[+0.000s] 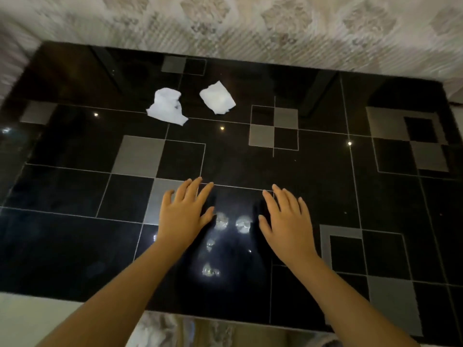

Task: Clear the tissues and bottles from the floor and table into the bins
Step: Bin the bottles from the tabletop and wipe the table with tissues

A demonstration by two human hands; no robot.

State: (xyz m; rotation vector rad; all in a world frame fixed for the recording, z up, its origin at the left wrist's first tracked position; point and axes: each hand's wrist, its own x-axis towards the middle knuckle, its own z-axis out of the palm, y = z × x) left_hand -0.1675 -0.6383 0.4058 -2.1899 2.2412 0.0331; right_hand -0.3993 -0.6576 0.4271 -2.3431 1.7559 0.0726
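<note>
Your left hand and right hand hover flat, fingers spread and empty, near the front edge of the glossy black tiled table. Two crumpled white tissues lie toward the far edge. Judged step: reach forward and pinch one.

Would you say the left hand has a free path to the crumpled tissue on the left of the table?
Probably yes. The left hand is open and holds nothing, and only bare glossy table lies between it and the left tissue. The other tissue sits apart, to the right.
</note>
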